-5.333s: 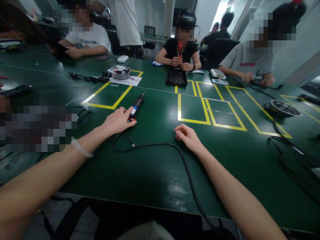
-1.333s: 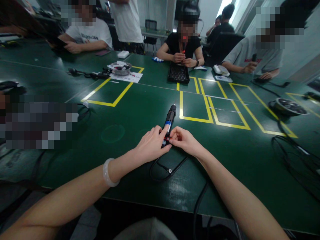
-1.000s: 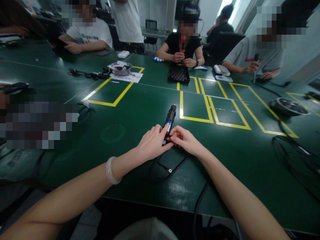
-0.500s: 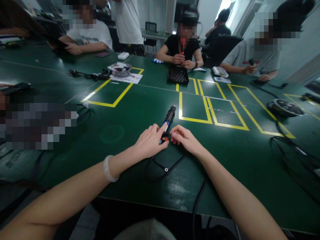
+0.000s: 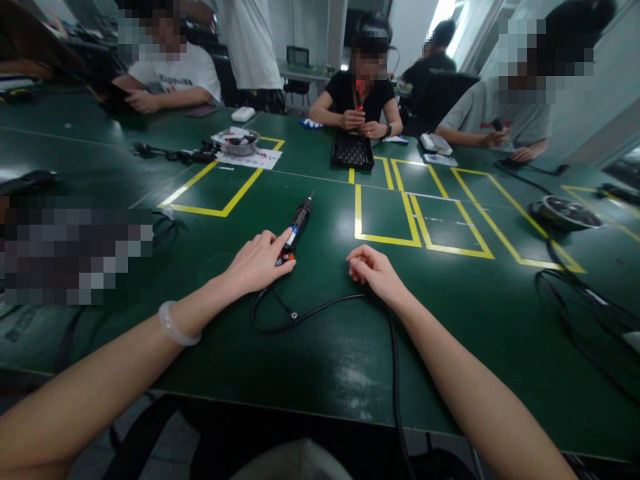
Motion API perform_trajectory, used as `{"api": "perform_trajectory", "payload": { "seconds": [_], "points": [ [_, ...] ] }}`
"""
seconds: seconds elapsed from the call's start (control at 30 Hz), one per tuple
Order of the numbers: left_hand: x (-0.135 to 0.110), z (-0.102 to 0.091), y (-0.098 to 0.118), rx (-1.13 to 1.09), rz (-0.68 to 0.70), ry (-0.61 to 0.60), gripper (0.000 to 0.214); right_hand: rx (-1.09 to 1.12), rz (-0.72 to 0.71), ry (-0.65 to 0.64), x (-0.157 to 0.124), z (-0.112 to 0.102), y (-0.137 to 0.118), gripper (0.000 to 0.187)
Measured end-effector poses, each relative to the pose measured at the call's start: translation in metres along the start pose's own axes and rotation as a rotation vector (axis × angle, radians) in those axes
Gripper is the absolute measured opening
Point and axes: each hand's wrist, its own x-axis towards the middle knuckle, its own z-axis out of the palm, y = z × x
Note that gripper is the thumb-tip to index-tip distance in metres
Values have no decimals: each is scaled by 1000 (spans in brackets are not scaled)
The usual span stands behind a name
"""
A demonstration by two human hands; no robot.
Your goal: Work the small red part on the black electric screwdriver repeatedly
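A black electric screwdriver (image 5: 299,225) with a blue-and-white label lies on the green table, its thin bit pointing away from me. My left hand (image 5: 260,262) is closed around its rear part, the index finger along the label and the thumb by the orange-red piece at the back. A black cable (image 5: 320,310) trails from it in a loop and passes beneath my right wrist. Apart from the tool, my right hand (image 5: 374,272) is held low over the table with fingers curled in; I see nothing in them.
Yellow tape outlines (image 5: 390,239) mark the table (image 5: 320,367). Across it, a co-worker holds a red-lit tool above a black tray (image 5: 353,152). A clear bowl (image 5: 236,140) sits on paper at the back left. At right are a round dish (image 5: 567,212) and coiled black cables (image 5: 585,300).
My left hand has moved left with the screwdriver, pulling its cable along and widening the gap to my right hand. The right hand stays nearly in place, its fingers curled a little more.
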Motion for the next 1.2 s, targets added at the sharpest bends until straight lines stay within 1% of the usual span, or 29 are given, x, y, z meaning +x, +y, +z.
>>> {"api": "perform_trajectory", "payload": {
  "seconds": [0.27, 0.43, 0.53, 0.6, 0.67, 0.73, 0.93, 1.07, 1.2],
  "points": [
    [26, 2, -75, 111, -134, -9, 78, -7, 18, -25, 0, 1, 2, 16],
    [45, 2, -124, 178, -196, -21, 75, -12, 44, -41, 0, 1, 2, 16],
    [56, -2, -146, 208, -241, -40, 71, -14, 59, -43, -1, 1, 2, 15],
    [62, -4, -156, 224, -277, -51, 70, -17, 65, -41, -1, 1, 2, 15],
    [67, -6, -161, 229, -304, -55, 69, -23, 72, -42, -1, 1, 2, 16],
    [70, -6, -162, 224, -316, -53, 70, -29, 75, -44, -1, 1, 2, 16],
    [73, 0, -152, 203, -352, -5, 74, -44, 62, -46, -1, 1, 3, 16],
    [73, 4, -150, 177, -383, 10, 80, -48, 59, -52, -1, 1, 4, 16],
    [68, 3, -146, 161, -399, 45, 69, -52, 71, -57, -1, 2, 3, 17]
  ]
}}
